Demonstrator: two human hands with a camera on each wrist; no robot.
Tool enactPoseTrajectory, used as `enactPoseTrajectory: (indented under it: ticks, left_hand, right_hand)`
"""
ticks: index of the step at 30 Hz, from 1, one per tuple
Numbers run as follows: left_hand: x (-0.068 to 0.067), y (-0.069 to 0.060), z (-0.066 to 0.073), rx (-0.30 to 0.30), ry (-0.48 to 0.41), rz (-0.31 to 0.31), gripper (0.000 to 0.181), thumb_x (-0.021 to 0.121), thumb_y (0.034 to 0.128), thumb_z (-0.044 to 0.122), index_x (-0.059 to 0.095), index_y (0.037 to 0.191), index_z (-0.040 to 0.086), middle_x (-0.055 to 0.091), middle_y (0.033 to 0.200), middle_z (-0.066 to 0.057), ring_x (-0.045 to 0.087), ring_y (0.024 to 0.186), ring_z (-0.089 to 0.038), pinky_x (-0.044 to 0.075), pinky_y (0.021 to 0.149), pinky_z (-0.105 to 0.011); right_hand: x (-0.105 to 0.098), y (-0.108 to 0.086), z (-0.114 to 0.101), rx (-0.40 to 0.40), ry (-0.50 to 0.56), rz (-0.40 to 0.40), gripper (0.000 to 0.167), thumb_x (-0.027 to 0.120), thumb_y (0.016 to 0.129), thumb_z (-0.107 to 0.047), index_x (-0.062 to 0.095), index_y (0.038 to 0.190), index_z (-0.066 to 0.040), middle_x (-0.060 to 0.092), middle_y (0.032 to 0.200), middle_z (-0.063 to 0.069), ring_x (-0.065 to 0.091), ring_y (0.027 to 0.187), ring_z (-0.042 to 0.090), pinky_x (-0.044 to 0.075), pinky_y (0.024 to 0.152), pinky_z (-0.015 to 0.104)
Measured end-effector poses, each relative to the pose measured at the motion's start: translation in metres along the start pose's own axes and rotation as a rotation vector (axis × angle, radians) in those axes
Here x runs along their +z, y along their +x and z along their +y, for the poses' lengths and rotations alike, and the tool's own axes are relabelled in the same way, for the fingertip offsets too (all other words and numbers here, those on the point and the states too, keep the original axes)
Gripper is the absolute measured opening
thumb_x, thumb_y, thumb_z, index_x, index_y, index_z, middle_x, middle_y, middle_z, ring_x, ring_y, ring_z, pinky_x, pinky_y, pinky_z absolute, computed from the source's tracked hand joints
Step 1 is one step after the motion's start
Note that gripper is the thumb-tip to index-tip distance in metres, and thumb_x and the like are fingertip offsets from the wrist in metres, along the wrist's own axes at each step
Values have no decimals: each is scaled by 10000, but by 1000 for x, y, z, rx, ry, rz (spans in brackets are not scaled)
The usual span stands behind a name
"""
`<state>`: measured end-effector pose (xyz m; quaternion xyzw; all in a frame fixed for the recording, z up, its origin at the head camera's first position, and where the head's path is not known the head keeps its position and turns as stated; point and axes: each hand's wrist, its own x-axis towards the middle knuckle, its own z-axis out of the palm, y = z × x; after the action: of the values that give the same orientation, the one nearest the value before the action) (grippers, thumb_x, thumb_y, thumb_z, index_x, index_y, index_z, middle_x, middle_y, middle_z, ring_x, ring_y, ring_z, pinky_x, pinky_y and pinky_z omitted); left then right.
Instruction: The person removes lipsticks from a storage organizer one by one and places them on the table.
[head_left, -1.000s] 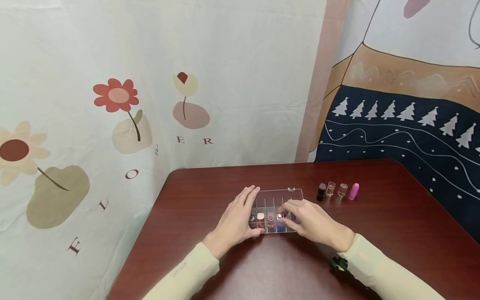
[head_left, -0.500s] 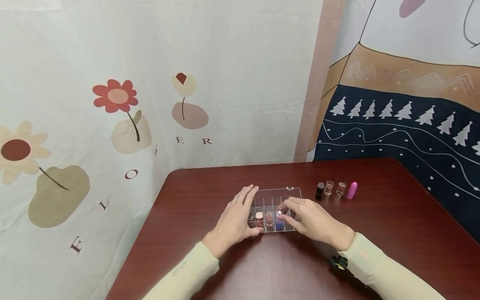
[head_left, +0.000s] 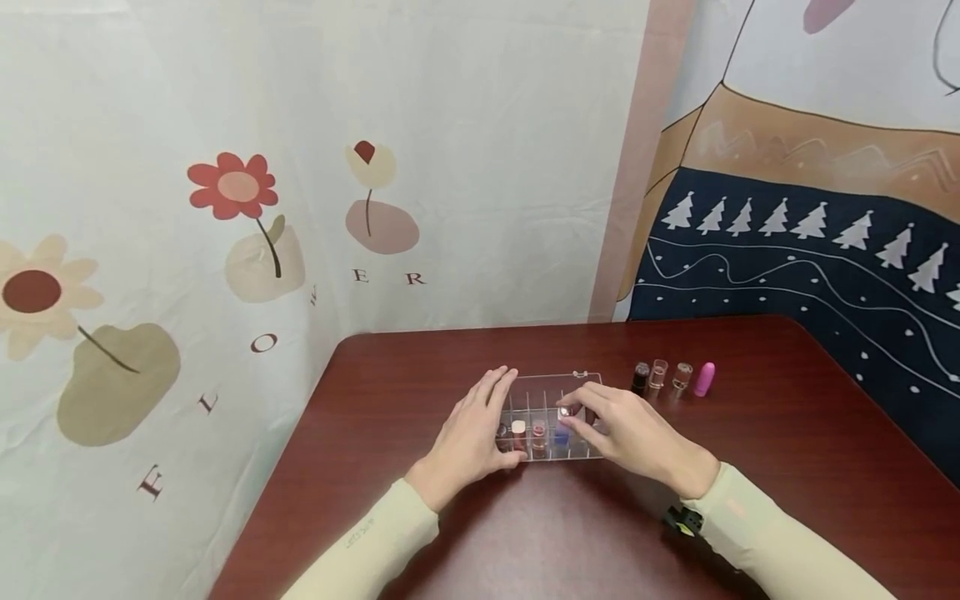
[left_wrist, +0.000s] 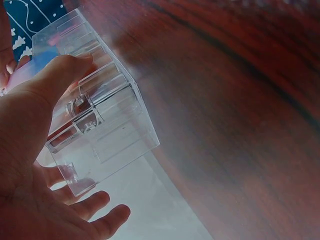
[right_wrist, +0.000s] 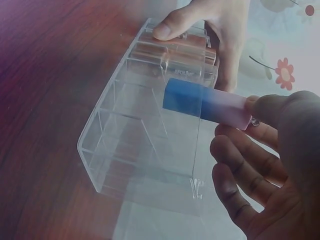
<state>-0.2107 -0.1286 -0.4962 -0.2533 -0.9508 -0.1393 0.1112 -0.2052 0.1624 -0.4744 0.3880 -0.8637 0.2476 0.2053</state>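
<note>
A clear divided box point(head_left: 555, 385) stands on the table with several lipstick tubes in its front compartments, one of them white-topped point(head_left: 519, 428). My left hand point(head_left: 467, 433) grips the box's left end, its thumb on the front wall in the left wrist view point(left_wrist: 75, 65). Between thumb and fingertips my right hand point(head_left: 633, 433) pinches the top of a blue and pale pink tube point(right_wrist: 185, 95). The tube's blue end is inside a compartment of the box point(right_wrist: 100, 107), its pink end sticking out above.
Behind and right of the box, a black tube point(head_left: 641, 377), two clear-capped tubes point(head_left: 658, 374) point(head_left: 682, 376) and a bright pink tube point(head_left: 705, 379) stand in a row on the table point(head_left: 420, 367). Printed cloths point(head_left: 480, 167) hang behind the table.
My right hand has risen slightly with the blue and pink tube, which sits a little higher in its compartment. My left hand keeps its grip on the box.
</note>
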Motion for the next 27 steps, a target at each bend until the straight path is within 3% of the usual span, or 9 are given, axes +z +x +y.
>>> enactPoseTrajectory:
  ticks: [19,27]
  left_hand:
    - [2,-1,-1,-1,3,0,1387,1121,747,476,323,1819,109,447,1843,-155,527,1669,-407,563,1289,-627]
    - [0,-2,1,0,-4,0,1388,1125,740,472,330,1814,96,449,1837,-171,535,1659,-424,553,1296,-632]
  right_hand:
    - [-9,-4,4,-52,-23,70,292,952,980,-183,828,1243,-164,828,1101,-57,718,826,76,642,745,259]
    - [-13,-5,6,-51,-26,82,330,971,952,-153,828,1249,-158,802,1058,-80,680,799,64,588,713,188]
